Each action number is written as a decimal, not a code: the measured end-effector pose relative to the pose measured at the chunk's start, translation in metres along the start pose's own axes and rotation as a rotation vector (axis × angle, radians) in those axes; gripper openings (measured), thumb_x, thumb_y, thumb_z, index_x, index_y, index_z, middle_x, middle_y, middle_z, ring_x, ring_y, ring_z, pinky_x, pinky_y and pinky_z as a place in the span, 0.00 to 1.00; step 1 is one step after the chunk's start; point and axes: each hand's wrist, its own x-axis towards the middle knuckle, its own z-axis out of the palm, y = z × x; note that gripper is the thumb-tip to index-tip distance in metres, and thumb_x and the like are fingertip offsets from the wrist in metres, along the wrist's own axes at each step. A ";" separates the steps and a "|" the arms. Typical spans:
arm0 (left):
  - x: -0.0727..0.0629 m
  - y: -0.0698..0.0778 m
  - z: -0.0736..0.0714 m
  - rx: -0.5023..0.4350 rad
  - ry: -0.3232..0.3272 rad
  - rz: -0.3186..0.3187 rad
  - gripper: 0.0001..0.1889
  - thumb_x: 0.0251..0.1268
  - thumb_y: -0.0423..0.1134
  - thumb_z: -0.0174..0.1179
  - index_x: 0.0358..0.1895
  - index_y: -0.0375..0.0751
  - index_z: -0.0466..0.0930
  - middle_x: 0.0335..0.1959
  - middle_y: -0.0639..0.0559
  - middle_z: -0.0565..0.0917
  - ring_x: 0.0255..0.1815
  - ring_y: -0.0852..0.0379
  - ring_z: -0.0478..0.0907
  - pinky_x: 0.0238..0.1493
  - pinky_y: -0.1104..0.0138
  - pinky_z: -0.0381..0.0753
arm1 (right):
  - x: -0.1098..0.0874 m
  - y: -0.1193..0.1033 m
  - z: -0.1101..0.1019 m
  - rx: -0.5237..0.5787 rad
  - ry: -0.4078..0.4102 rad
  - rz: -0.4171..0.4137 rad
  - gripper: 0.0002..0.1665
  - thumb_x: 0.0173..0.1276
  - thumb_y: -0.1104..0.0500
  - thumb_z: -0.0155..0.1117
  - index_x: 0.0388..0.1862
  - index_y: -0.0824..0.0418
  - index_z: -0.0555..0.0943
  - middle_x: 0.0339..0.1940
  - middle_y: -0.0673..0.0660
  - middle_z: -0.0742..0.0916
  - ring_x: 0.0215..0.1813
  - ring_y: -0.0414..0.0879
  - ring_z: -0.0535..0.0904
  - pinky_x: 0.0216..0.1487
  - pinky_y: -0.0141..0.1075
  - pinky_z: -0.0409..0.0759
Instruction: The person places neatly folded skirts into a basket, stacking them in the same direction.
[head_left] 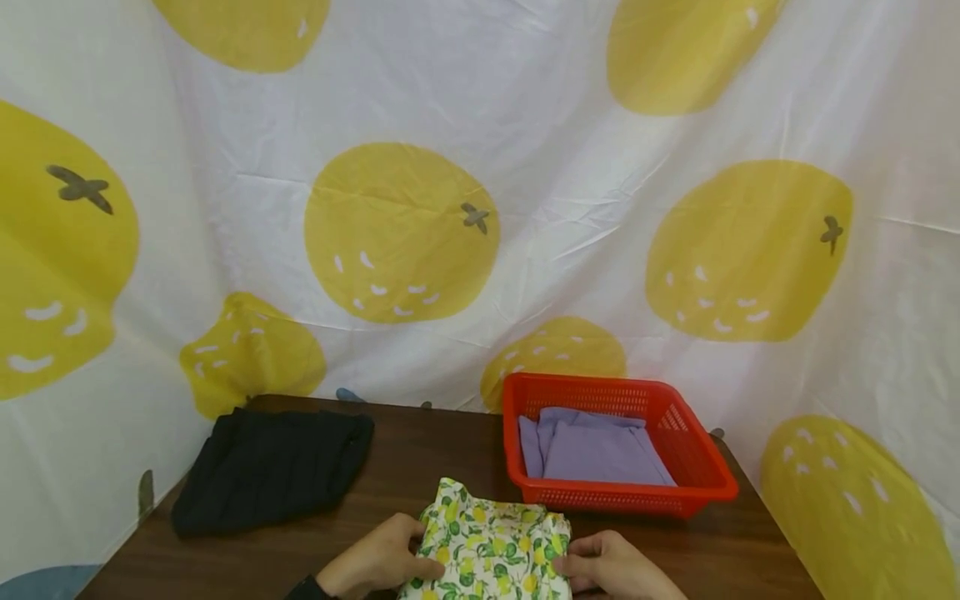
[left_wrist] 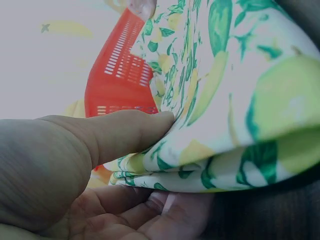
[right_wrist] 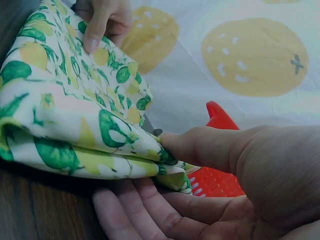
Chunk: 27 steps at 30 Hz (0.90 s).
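Fabric (head_left: 273,471), black and folded, lay at the left of the brown table (head_left: 435,450), apart from your hands. Next to the right, your left hand (head_left: 384,557) pinched the left edge of the lemon-print cloth (head_left: 491,550), thumb above and fingers beneath. That cloth, folded in layers, occupied the near side of the table, between your two hands and in front of the red basket (head_left: 615,495). Your right hand (head_left: 613,568) gripped the opposite edge in the same manner, thumb uppermost. Beyond it stood the basket, upright, with a folded lavender cloth (head_left: 600,452) inside. Behind the table hung a white sheet (head_left: 562,200) printed with large yellow fruit.
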 end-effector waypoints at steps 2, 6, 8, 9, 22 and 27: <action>0.001 0.000 -0.001 -0.005 -0.012 -0.006 0.10 0.82 0.34 0.72 0.57 0.32 0.91 0.35 0.55 0.81 0.33 0.57 0.73 0.43 0.63 0.75 | 0.000 0.000 0.002 0.079 -0.039 -0.017 0.27 0.88 0.51 0.73 0.70 0.72 0.89 0.54 0.57 0.99 0.54 0.47 0.96 0.63 0.49 0.97; 0.003 -0.001 -0.003 -0.026 -0.048 0.004 0.18 0.85 0.35 0.71 0.69 0.32 0.88 0.51 0.52 0.92 0.46 0.57 0.85 0.53 0.59 0.87 | 0.001 0.001 0.006 0.211 -0.135 -0.030 0.29 0.92 0.52 0.67 0.77 0.72 0.83 0.57 0.58 0.98 0.55 0.48 0.97 0.63 0.48 0.97; 0.003 -0.001 -0.002 -0.039 -0.073 0.035 0.21 0.85 0.35 0.71 0.73 0.32 0.86 0.60 0.49 0.94 0.56 0.56 0.89 0.61 0.56 0.90 | 0.001 0.001 0.009 0.234 -0.168 -0.031 0.33 0.94 0.51 0.65 0.82 0.73 0.78 0.59 0.58 0.97 0.55 0.48 0.97 0.62 0.47 0.97; 0.003 -0.001 -0.001 -0.053 -0.086 0.047 0.21 0.85 0.35 0.71 0.73 0.32 0.86 0.61 0.48 0.94 0.57 0.55 0.90 0.63 0.55 0.91 | 0.001 0.001 0.010 0.237 -0.178 -0.033 0.35 0.94 0.51 0.65 0.85 0.73 0.74 0.60 0.57 0.96 0.56 0.48 0.96 0.63 0.47 0.97; -0.006 0.001 0.007 -0.074 -0.091 0.086 0.23 0.81 0.31 0.74 0.73 0.31 0.83 0.64 0.47 0.92 0.63 0.51 0.88 0.68 0.58 0.88 | -0.002 0.002 0.023 0.331 -0.202 -0.027 0.42 0.92 0.58 0.66 0.93 0.68 0.59 0.69 0.58 0.94 0.66 0.53 0.95 0.71 0.51 0.94; -0.007 0.000 0.008 -0.076 -0.107 0.120 0.22 0.81 0.30 0.73 0.73 0.31 0.84 0.63 0.47 0.92 0.62 0.52 0.89 0.65 0.61 0.88 | -0.006 0.004 0.026 0.353 -0.200 -0.046 0.39 0.92 0.59 0.66 0.91 0.66 0.62 0.69 0.58 0.94 0.67 0.54 0.95 0.70 0.53 0.94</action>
